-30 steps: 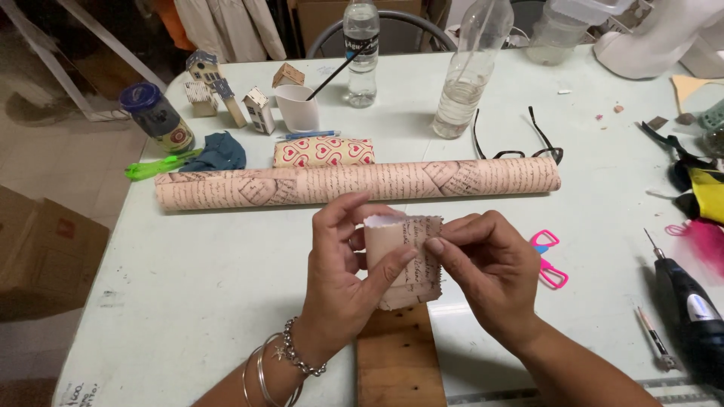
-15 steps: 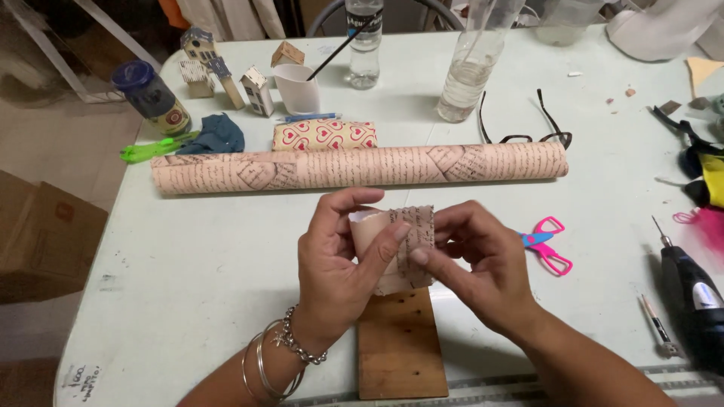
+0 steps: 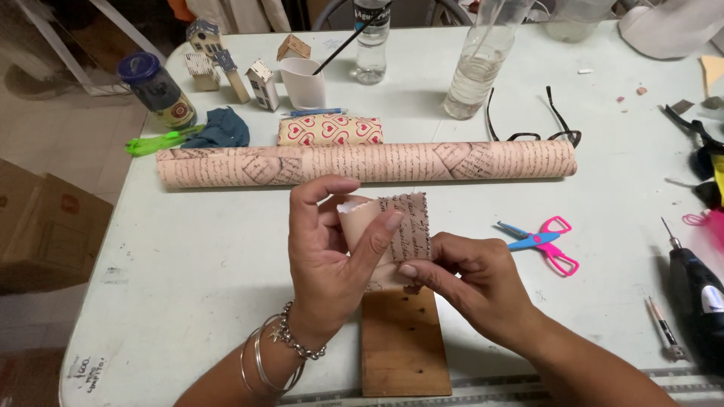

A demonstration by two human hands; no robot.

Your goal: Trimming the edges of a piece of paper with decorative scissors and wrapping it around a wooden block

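Note:
My left hand (image 3: pixel 328 252) grips a small pink piece of printed paper (image 3: pixel 392 230) bent around a small form, thumb and fingers wrapped over it. My right hand (image 3: pixel 471 283) pinches the lower right edge of the same paper. Both hands hover above a wooden board (image 3: pixel 400 347) at the table's front edge. A long roll of the same printed paper (image 3: pixel 362 162) lies across the table just beyond the hands.
Pink-and-blue scissors (image 3: pixel 547 241) lie right of my hands; a black rotary tool (image 3: pixel 697 290) is at far right. Behind the roll: a heart-patterned roll (image 3: pixel 330 130), black glasses (image 3: pixel 528 120), a white cup (image 3: pixel 303 83), clear bottles (image 3: pixel 475 68), small wooden houses (image 3: pixel 226 64), a jar (image 3: pixel 157 90).
The hands with the paper have shifted slightly; my left fingers have curled further over the paper's top while the right fingers slid down its edge.

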